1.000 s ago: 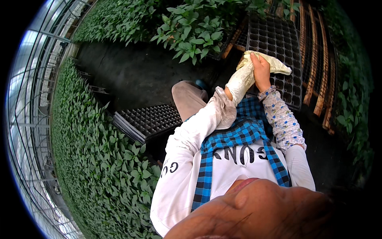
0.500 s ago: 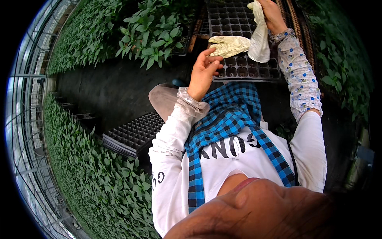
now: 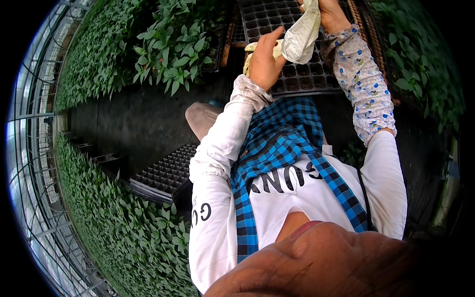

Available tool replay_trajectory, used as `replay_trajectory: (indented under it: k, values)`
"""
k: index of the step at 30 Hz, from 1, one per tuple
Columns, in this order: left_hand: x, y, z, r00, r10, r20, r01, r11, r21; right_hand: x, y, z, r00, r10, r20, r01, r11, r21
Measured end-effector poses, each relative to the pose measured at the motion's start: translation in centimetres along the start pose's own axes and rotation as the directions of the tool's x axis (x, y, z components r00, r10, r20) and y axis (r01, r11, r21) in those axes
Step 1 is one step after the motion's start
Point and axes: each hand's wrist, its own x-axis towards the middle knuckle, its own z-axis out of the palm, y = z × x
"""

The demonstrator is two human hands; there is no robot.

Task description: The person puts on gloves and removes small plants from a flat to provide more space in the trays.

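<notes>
A pale, soiled work glove (image 3: 303, 38) hangs from my right hand (image 3: 330, 14), whose fingers are closed on it near the top edge of the picture. My left hand (image 3: 266, 60) is open, its fingers stretched toward that glove and its thumb apart. Behind the left hand is a second, yellowish glove (image 3: 249, 58), mostly hidden by the fingers. Both hands are over a black seedling tray (image 3: 302, 78) with rows of square cells, which lies in front of my checked apron.
A stack of black cell trays (image 3: 163, 173) sits on the dark ground cover (image 3: 114, 111) at the left. Leafy green seedlings (image 3: 173, 54) grow at the far left, with more plants (image 3: 420, 64) on the right. A greenhouse frame (image 3: 32, 116) curves along the left rim.
My left hand has moved up and right, over the yellowish glove and closer to the hanging one. My right hand has shifted slightly left and up with its glove.
</notes>
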Motion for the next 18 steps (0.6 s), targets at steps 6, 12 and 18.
replay_trajectory:
  k: [6,12,18]
  values:
    - [1.9,-0.3,2.2,0.932,-0.360,-0.038,0.335,0.897,-0.288,-4.6,0.4,-4.2,0.928,-0.356,-0.107,0.282,0.862,-0.421]
    - [2.0,-0.8,5.5,0.834,-0.525,0.171,0.509,0.611,-0.607,-16.3,5.2,1.2,0.675,-0.624,0.393,0.673,0.302,-0.676]
    - [1.7,3.5,6.6,0.913,-0.380,0.152,0.381,0.654,-0.653,-17.9,9.3,-0.1,0.813,-0.533,0.237,0.414,0.241,-0.878]
